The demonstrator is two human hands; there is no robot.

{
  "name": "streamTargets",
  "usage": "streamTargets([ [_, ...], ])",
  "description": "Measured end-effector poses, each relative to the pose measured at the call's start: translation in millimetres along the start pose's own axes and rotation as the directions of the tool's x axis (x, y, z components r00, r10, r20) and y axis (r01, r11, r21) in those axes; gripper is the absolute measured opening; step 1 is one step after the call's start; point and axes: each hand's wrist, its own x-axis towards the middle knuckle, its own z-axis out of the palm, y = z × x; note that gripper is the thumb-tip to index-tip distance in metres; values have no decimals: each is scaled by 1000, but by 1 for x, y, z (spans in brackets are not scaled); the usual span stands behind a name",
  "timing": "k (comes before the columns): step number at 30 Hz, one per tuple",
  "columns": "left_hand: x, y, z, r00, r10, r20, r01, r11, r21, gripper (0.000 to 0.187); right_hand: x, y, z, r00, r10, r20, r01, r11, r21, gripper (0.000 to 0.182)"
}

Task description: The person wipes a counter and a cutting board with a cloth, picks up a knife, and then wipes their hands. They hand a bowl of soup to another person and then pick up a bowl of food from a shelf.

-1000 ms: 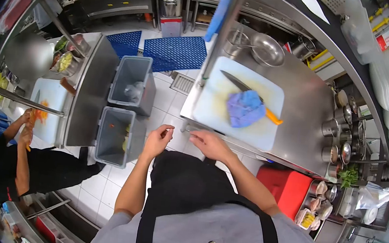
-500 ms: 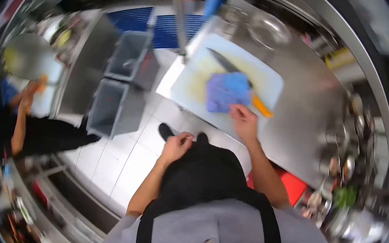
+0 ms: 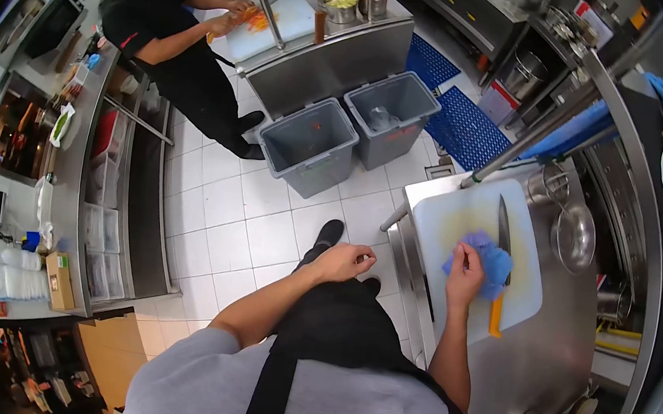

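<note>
A bunched blue and purple cloth (image 3: pixel 495 264) lies on the white cutting board (image 3: pixel 532 294), partly over a large knife (image 3: pixel 505 224) with an orange handle. My right hand (image 3: pixel 464 283) is over the cloth's near side, its fingers closed on it; the exact contact at the fingertips is partly hidden. In front of my black apron (image 3: pixel 342 324), my left hand (image 3: pixel 344 261) hangs over the floor, away from the board. Its fingers are curled together, and whatever they may hold is too small or hidden to name.
Two grey bins (image 3: pixel 306 142) stand on the tiled floor ahead. Beyond them a co-worker (image 3: pixel 163 29) handles orange pieces on another board (image 3: pixel 292 20). A metal bowl (image 3: pixel 574 237) sits right of my board, and a steel post (image 3: pixel 512 151) rises at the counter's far edge.
The view has swung left, so the board now appears farther right and the co-worker shows more fully. My right hand has moved from the cloth's edge over it, and the cloth looks more bunched.
</note>
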Motion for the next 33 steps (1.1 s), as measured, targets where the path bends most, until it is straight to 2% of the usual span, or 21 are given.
streamTargets([
  [3,-9,-12,-10,999,-50,-19,50,999,3,31,17,-15,20,994,-106,2,106,994,-26,14],
  [7,-4,-39,-29,1000,-13,-24,12,999,-32,30,41,-29,52,991,-131,-15,131,990,-46,15],
  [10,5,-48,-64,998,36,-42,-35,999,17,31,66,-23,85,984,-179,10,178,968,-179,16],
  [12,9,-57,-93,996,-26,-83,25,1000,-10,32,82,-18,111,956,-268,120,291,918,-270,18],
  [15,10,-136,-110,969,-92,-231,96,995,7,31,100,-4,140,927,-261,270,355,843,-404,20],
  [17,-5,-216,-108,914,-309,-261,260,943,-207,31,100,3,148,927,-234,292,345,836,-426,20],
  [18,-17,-282,-96,872,-352,-339,357,933,-50,23,99,4,151,933,-198,302,321,837,-444,20],
  [19,-47,-317,-102,897,-384,-221,428,880,207,24,99,3,154,927,-210,310,335,833,-440,20],
  [20,-73,-381,-87,903,-423,-78,385,714,585,27,97,1,157,933,-212,291,335,807,-487,19],
  [21,-114,-391,-75,555,-746,-367,796,605,-28,30,93,1,158,940,-208,269,325,780,-534,19],
  [22,-147,-382,-86,565,-782,-264,821,565,83,34,92,3,158,941,-209,267,325,782,-533,19],
  [23,-166,-455,-67,335,-942,-36,942,335,-5,36,93,4,158,940,-218,261,329,779,-534,19],
  [24,-188,-407,-88,260,-964,49,945,243,-218,31,94,6,160,941,-224,255,330,777,-536,18],
  [25,-210,-412,-95,433,-901,29,896,426,-122,27,94,4,159,942,-198,272,319,782,-536,20],
  [26,-239,-468,-77,761,-649,17,639,754,149,29,93,1,160,944,-191,269,312,784,-537,20],
  [28,-255,-449,-88,604,-797,28,786,601,145,31,92,1,160,945,-196,261,313,768,-559,21],
  [29,-259,-438,-88,601,-798,36,787,600,143,31,92,2,159,948,-169,268,300,752,-587,23],
  [30,-259,-428,-89,413,-910,-24,906,414,-86,32,91,3,160,948,-167,271,301,749,-590,23],
  [31,-250,-424,-90,201,-979,-33,926,201,-321,33,91,2,161,942,-198,270,326,726,-605,23],
  [32,-240,-425,-90,207,-978,-28,924,204,-324,33,91,3,161,935,-228,271,351,701,-621,24],
  [33,-227,-427,-91,317,-948,-34,913,314,-260,33,94,4,161,933,-235,272,357,694,-625,24],
])
